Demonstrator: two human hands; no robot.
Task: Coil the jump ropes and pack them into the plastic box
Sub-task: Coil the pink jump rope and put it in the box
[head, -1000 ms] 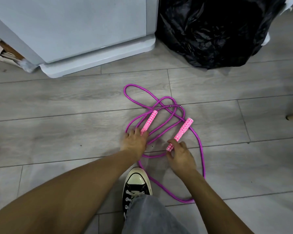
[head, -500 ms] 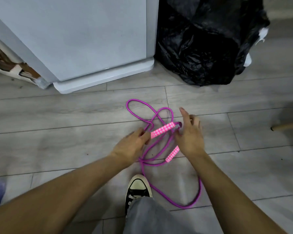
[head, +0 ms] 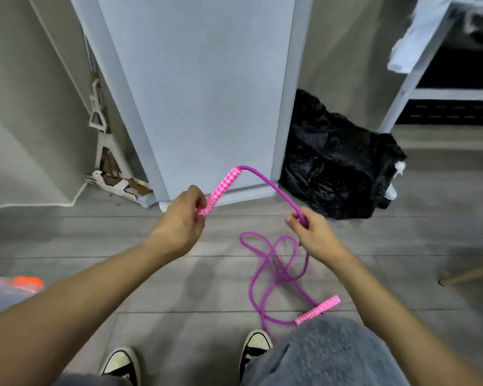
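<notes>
Pink handle [head: 223,190] gripped by left hand [head: 182,218]; right hand [head: 311,232] fingers pinch purple rope [head: 271,188].

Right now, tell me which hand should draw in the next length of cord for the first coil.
The right hand. It already pinches the purple cord just past the raised handle, directly above the loose loops on the floor. The left hand grips that handle and should anchor it.

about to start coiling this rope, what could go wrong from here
The rope on the floor lies in crossed loops, so pulling it with the right hand may tighten a knot. The loose handle lies close to the shoe, where rope could snag. The left hand grips only the held handle's end.
</notes>
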